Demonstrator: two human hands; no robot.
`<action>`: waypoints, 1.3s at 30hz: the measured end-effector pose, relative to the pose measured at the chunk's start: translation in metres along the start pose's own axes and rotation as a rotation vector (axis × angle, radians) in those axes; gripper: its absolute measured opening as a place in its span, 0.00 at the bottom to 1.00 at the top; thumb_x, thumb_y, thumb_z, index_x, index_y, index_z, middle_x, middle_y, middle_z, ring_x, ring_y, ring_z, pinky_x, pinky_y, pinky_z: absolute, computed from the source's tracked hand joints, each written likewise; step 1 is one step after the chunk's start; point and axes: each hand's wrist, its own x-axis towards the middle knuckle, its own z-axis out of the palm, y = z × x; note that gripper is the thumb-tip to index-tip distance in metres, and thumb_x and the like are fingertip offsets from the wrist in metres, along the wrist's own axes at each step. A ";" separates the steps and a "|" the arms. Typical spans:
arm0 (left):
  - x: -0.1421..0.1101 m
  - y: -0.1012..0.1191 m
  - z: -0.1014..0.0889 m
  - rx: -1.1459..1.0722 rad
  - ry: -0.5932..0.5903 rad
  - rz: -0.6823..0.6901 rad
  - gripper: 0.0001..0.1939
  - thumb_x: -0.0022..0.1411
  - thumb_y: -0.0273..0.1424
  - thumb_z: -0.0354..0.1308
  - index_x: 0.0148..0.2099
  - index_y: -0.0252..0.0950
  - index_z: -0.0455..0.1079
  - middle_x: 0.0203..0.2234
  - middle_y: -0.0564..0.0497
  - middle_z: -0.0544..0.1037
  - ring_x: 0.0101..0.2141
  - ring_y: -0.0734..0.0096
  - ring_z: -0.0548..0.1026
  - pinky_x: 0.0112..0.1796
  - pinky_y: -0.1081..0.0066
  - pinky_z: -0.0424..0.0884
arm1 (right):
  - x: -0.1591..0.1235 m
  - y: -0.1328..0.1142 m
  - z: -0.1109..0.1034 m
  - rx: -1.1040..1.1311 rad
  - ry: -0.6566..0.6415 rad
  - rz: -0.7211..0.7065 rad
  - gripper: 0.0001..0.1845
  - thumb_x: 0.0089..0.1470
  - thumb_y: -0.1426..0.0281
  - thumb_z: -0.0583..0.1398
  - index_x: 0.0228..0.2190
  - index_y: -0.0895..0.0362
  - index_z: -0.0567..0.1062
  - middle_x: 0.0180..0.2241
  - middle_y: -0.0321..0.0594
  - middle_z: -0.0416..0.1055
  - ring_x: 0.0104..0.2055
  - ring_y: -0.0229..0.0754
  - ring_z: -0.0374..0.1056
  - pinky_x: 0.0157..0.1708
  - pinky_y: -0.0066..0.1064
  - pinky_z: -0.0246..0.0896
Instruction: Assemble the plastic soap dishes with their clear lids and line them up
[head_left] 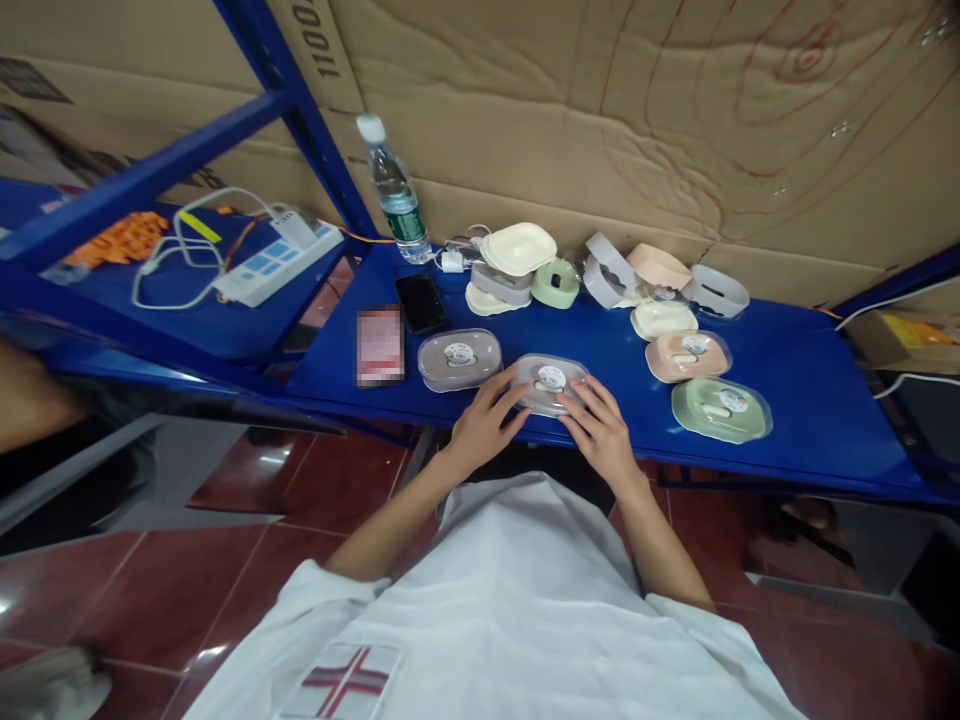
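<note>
A grey soap box with a clear lid and a round label (550, 381) lies at the front edge of the blue shelf (810, 400). My left hand (484, 420) rests on its left side, fingers spread over the lid. My right hand (600, 425) presses on its right side, fingers laid on the lid. A second grey lidded box (459, 359) sits just left of it. To the right lie a peach lidded box (688, 355) and a green lidded box (721, 409).
Loose box halves in cream, grey, green and peach (517, 262) are piled at the back by the cardboard wall. A water bottle (396, 192), a black phone (421, 302) and a pink card (379, 346) lie to the left. A power strip with cables (277, 262) sits on the left shelf.
</note>
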 end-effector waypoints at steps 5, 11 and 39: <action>0.000 -0.002 0.000 -0.021 -0.009 0.010 0.20 0.75 0.32 0.61 0.66 0.44 0.71 0.69 0.41 0.70 0.67 0.54 0.72 0.64 0.52 0.76 | 0.000 0.000 0.001 0.007 0.019 -0.014 0.23 0.71 0.68 0.61 0.64 0.43 0.76 0.66 0.40 0.73 0.73 0.54 0.63 0.71 0.58 0.65; 0.001 -0.002 -0.001 -0.064 0.022 -0.032 0.19 0.76 0.34 0.61 0.65 0.43 0.72 0.70 0.39 0.68 0.65 0.53 0.75 0.60 0.54 0.80 | 0.002 0.000 0.002 0.005 0.011 -0.044 0.27 0.72 0.71 0.60 0.69 0.44 0.71 0.68 0.41 0.70 0.75 0.54 0.59 0.72 0.57 0.64; 0.002 -0.001 0.000 -0.056 0.116 -0.046 0.19 0.74 0.29 0.62 0.64 0.41 0.70 0.63 0.38 0.70 0.60 0.56 0.77 0.60 0.54 0.79 | 0.131 0.015 -0.044 -0.174 -0.087 0.035 0.22 0.77 0.62 0.51 0.60 0.53 0.78 0.60 0.47 0.78 0.63 0.52 0.72 0.66 0.47 0.65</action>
